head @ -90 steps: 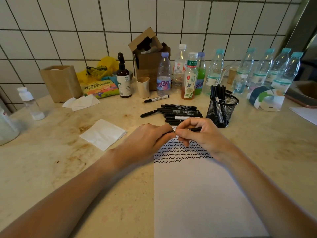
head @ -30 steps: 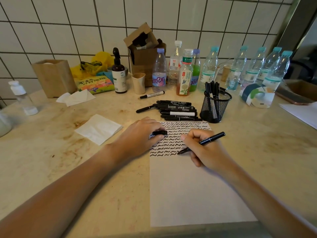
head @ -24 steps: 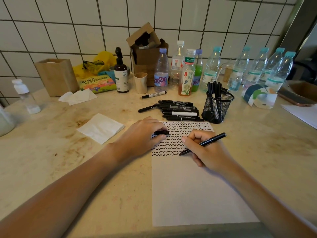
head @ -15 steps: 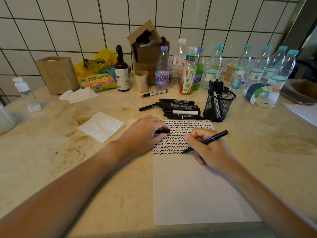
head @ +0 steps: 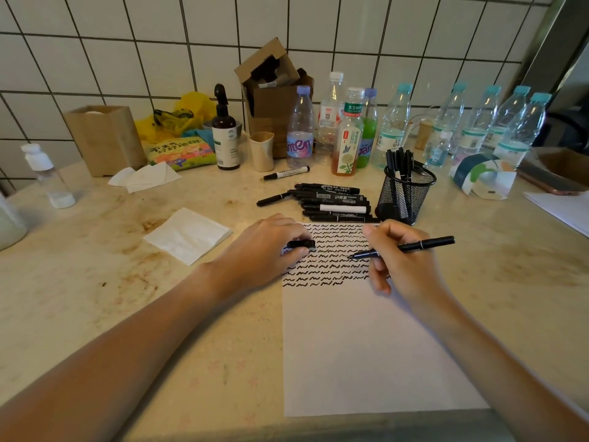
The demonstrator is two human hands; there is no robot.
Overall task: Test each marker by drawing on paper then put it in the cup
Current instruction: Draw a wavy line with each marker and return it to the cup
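Right hand (head: 403, 266): you pinch the marker (head: 404, 248), tip on the paper (head: 366, 346).
Left hand (head: 264, 250): you pinch its cap (head: 301, 244).
Cup (head: 404, 199): mesh, beyond paper.
Legible: bottle (head: 299, 129) reads "amen", possibly partial.

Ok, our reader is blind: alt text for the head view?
The right hand holds an uncapped black marker with its tip over squiggle-covered paper. The left hand pinches the cap; more markers lie beside a mesh cup.

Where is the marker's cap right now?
In the head view, the cap is pinched in the left hand, over the paper's upper left corner.
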